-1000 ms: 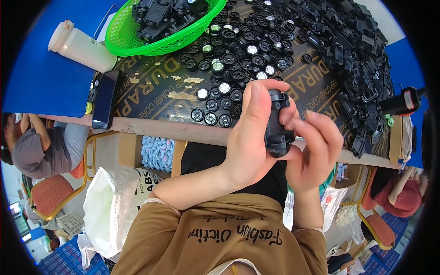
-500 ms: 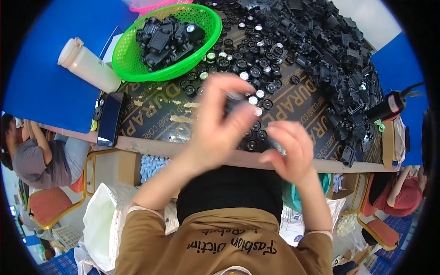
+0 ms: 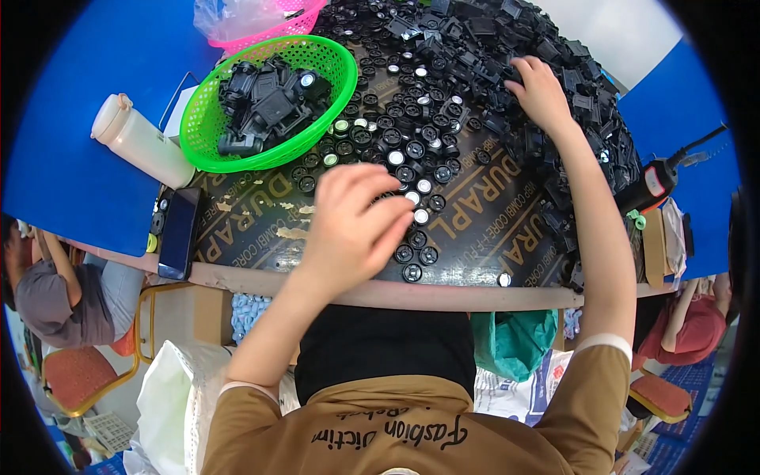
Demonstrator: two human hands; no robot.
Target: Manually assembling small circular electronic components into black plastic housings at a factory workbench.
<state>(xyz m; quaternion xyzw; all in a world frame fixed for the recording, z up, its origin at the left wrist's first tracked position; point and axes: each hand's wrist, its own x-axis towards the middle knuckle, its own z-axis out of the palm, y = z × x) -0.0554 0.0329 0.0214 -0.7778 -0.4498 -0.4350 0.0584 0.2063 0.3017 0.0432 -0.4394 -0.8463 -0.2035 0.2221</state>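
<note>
My left hand [image 3: 352, 222] hovers over the near side of a spread of small black toy wheels [image 3: 414, 149], several with silver hubs. Its fingers are curved and apart, the tips close to the silver-hubbed ones, with nothing visible in the grasp. At the far right, my right arm stretches out over a large heap of black plastic toy chassis [image 3: 491, 32]. There my right hand [image 3: 540, 95] has its thumb and fingers spread, fingertips at the heap's edge. One lone silver-hubbed wheel [image 3: 504, 279] lies by the table's front edge.
A green basket [image 3: 194, 127] holding black chassis assemblies stands at the left, a pink basket [image 3: 273, 30] behind it. A white bottle [image 3: 142, 141] and a phone [image 3: 180, 233] lie left. On the right is a black handheld device [image 3: 645, 186].
My right hand has moved from near the front edge to the far-right heap. My left hand has come down slightly leftward over the wheels. The view has shifted a little.
</note>
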